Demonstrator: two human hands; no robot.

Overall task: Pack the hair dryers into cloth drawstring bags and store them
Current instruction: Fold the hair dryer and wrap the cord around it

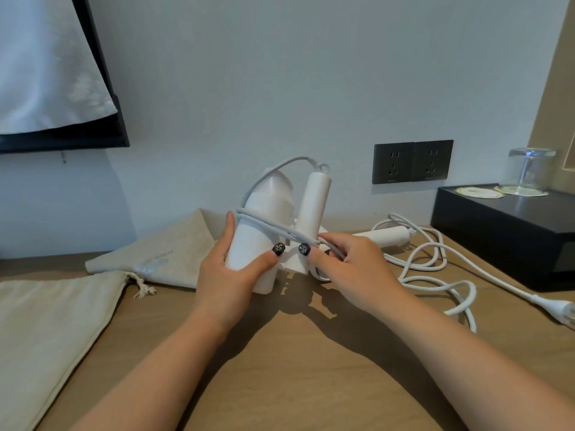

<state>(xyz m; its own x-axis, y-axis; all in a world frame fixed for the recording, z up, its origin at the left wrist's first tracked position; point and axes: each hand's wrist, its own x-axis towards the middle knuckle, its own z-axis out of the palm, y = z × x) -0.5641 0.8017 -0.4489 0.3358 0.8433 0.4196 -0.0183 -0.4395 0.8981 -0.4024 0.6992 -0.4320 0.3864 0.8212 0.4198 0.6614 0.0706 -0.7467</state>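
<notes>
- Head view, looking down at my two bare hands over a wooden table (295, 384) – between them I hold a white hair dryer (264, 231) raised just above the tabletop, its barrel upright and its folded handle standing beside it.
- My left hand (230, 275) grips the lower barrel: fingers curled round the far side, thumb pressed across the near side, its dark painted nail showing.
- My right hand (345, 262) pinches the dryer's grey-white cord (273, 227) between thumb and curled fingers, just beside the base of the handle – the cord runs from that pinch across the barrel in two turns, then arcs up over the top to the handle's end.
- A second white hair dryer (384, 236) lies on the table behind my right hand, partly hidden; its loose white cable (432, 265) sprawls in loops to the right and ends in a plug (560, 309) near the frame's edge.
- Two beige cloth drawstring bags lie flat to the left: the far bag (174, 253), touching nothing I hold, bears faint pale printing too blurred to read; the near bag (46, 321) has a knotted, frayed drawstring end at its corner.
- Both forearms reach in from the bottom edge, bare, angled inward so my wrists converge on the dryer.
- On the wall behind, a dark double socket plate (412, 161); no writing on it is legible.
</notes>
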